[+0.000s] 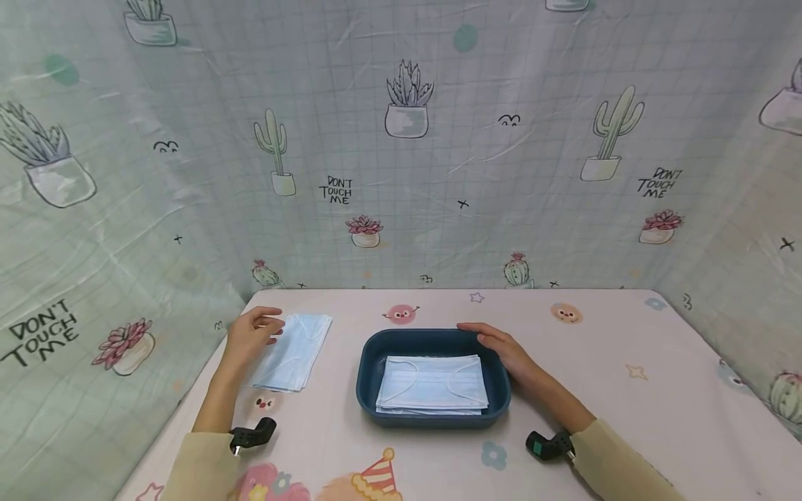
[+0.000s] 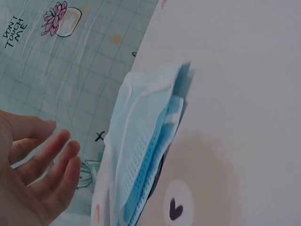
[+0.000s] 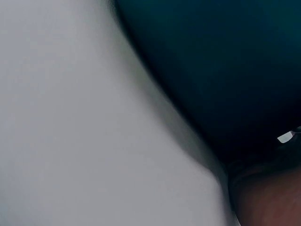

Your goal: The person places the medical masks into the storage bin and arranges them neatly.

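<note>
A dark blue tray (image 1: 366, 376) stands on the table's middle and holds a flat stack of light blue face masks (image 1: 432, 384). My right hand (image 1: 495, 344) rests against the tray's far right corner, its fingers stretched along the rim. In the right wrist view the tray wall (image 3: 211, 61) fills the top right, close up and blurred. A second pile of masks (image 1: 294, 351) lies on the table to the tray's left. My left hand (image 1: 260, 327) hovers at that pile's left edge, holding nothing. In the left wrist view its relaxed fingers (image 2: 59, 160) are apart from the layered masks (image 2: 146, 155).
The table (image 1: 595, 362) has a pale cloth printed with cartoon figures. A cactus-print curtain (image 1: 438, 174) closes it in at the back and on both sides. Small black cameras sit on both wrists.
</note>
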